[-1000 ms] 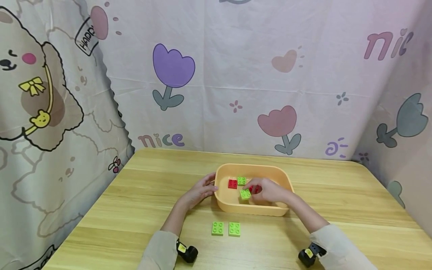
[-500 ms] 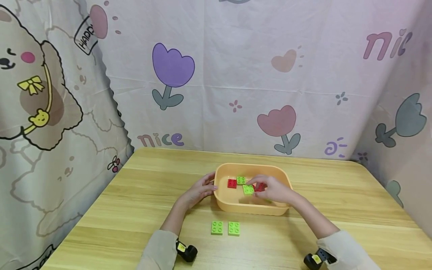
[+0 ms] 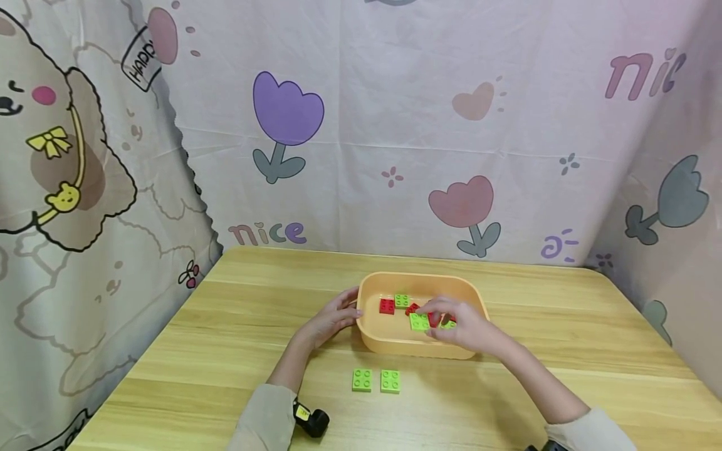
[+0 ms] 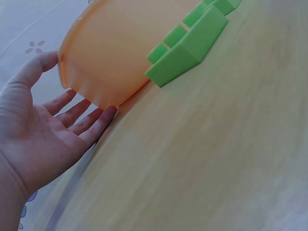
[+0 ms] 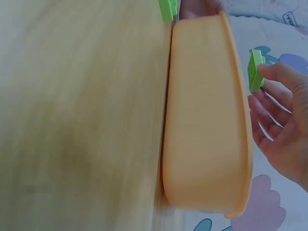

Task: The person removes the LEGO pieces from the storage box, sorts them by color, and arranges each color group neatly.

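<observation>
My right hand (image 3: 465,324) is over the right part of a peach-orange plastic bin (image 3: 389,346), pinching a lime-green toy building brick (image 3: 419,322) between thumb and fingers. In the right wrist view that green brick (image 5: 255,71) shows above the bin's rim. My left hand (image 3: 333,319) touches the bin's left end; in the left wrist view its fingers are spread and fairly straight against the outer wall. Inside the bin lie a red brick (image 3: 387,306), a green brick (image 3: 402,300) and more red and green pieces, partly hidden by my right hand.
Two lime-green bricks, a left one (image 3: 362,380) and a right one (image 3: 390,381), lie side by side in front of the bin on the wooden table (image 3: 271,282). A patterned cloth (image 3: 361,207) hangs behind the table and along both sides.
My right hand, still pinching the green brick, has shifted slightly right, and its forearm has swung outward. More pieces in the bin now show. My left hand stays at the bin's end.
</observation>
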Demonstrator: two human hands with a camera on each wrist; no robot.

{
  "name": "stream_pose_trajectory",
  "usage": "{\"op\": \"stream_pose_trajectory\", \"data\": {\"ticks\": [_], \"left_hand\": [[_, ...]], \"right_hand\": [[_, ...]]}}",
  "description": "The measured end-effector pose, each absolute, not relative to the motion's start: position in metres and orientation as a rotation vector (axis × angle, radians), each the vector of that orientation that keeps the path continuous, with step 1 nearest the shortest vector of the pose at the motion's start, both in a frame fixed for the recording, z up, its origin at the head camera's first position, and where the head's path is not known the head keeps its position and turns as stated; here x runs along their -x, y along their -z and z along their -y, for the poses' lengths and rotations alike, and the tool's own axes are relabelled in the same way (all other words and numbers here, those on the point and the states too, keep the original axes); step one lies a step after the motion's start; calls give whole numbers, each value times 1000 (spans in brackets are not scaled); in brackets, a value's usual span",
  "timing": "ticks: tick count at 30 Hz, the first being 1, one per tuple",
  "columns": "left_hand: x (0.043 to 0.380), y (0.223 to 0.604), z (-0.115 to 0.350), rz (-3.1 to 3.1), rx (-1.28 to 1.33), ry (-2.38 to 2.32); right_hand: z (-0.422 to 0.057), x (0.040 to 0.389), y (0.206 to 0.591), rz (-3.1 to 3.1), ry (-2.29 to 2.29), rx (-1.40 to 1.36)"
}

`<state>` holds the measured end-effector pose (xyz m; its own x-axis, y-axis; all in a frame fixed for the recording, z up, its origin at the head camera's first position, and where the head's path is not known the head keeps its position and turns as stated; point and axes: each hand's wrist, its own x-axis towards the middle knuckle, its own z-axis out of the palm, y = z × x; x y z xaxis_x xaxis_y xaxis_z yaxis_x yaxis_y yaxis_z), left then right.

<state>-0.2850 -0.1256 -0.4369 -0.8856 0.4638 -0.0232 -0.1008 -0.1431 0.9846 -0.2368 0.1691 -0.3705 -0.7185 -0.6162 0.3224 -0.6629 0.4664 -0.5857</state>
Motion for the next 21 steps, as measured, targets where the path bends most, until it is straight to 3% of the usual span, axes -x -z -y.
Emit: {"op": "stream_pose_trajectory", "data": {"ticks": [21], "left_hand": [[285,437,126,-1774,-420,-2068]], "right_hand": [[-166,178,380,2556,-1077,-1171]]}}
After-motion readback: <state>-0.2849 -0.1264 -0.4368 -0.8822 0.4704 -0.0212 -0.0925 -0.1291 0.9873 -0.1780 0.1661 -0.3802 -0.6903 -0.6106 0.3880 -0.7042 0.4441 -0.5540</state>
